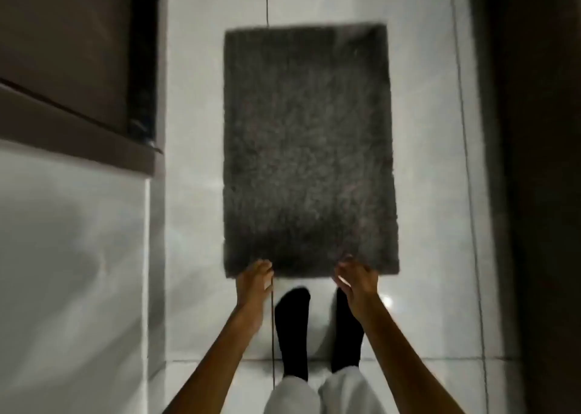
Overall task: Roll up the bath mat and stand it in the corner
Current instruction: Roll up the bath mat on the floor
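Both hands, left hand (254,283) and right hand (356,283), reach with fingers loosely spread to the near edge of the flat grey bath mat (309,149) on the white tiled floor (195,225); black-socked feet (292,325) stand just behind.

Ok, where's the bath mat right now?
In the head view the bath mat lies flat and unrolled on the white tiled floor, mid-frame, with the left hand and right hand at its near edge.
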A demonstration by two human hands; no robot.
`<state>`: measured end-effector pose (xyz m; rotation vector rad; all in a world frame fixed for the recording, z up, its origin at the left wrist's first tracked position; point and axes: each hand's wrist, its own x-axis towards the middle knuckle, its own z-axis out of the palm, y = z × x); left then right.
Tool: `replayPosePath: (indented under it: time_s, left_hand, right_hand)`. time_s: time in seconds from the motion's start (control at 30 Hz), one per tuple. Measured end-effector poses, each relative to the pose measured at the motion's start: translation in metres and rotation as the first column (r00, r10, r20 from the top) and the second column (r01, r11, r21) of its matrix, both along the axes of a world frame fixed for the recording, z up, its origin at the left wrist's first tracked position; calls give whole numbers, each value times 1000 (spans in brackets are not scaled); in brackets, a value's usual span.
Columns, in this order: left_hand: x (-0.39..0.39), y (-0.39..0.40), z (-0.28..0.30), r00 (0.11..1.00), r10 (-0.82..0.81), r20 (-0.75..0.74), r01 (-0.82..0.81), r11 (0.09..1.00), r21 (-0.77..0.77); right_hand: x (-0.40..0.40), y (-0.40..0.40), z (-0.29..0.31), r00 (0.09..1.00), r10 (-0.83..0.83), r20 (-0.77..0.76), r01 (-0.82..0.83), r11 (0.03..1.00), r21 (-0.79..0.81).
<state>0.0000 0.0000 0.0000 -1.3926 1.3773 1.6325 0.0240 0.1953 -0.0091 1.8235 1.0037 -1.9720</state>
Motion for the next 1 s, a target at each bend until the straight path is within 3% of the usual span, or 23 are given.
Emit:
replayPosePath:
  time_s: [0.23, 0.4, 0.5, 0.53, 0.57, 0.63, 0.67, 0.7, 0.73, 0.8, 0.83, 0.9, 1.0]
  left_hand:
    - [47, 15, -123, 937, 287, 197, -298, 954, 25]
    - [38, 28, -149, 879, 452, 156, -447, 892, -67]
    - [23, 37, -138, 927, 372, -38, -372, 906, -204]
    - [17, 39, -133, 941, 306, -143, -335, 903, -271]
    - [11, 40, -127, 947, 196, -254, -277, 898, -341]
    - [3, 40, -119, 897, -173, -408, -67, 857, -510]
    - [2, 38, -117, 821, -405, -401, 95, 791, -605]
    - [2, 35, -119, 697, -636, -333, 269, 662, -700]
    - [1, 31, -122, 529, -820, -217, 415, 473, -777]
    - [0, 21, -130, 221, -975, 29, 534, 96, -840]
    - [-2, 16, -132, 117, -986, 119, 538, -38, -842]
    - [-7, 7, -140, -43, -966, 256, 508, -242, -827]
    - [-18, 1, -151, -166, -910, 380, 467, -412, -783]
  right_hand:
    - [37, -6, -125, 967, -164, 194, 159, 986, 41]
    - [29, -9, -146, 933, -268, 242, 249, 963, 107]
    - [23, -10, -142, 946, -305, 113, 269, 929, 253]
    - [20, -11, -136, 969, -238, 64, 201, 914, 353]
    - [17, -12, -130, 993, -114, 35, 83, 872, 482]
    - [14, -10, -119, 963, 265, 40, -216, 679, 701]
    - [14, -8, -115, 876, 474, 88, -364, 532, 764]
    - [13, -5, -116, 738, 649, 183, -497, 339, 799]
    - [12, -1, -119, 572, 757, 317, -594, 115, 796]
    - [6, 4, -125, 304, 773, 557, -668, -244, 703]
    - [2, 6, -127, 221, 748, 626, -676, -345, 651]
    - [-3, 10, -132, 127, 715, 688, -676, -445, 587]
    - [-8, 20, -144, 13, 662, 750, -646, -567, 511]
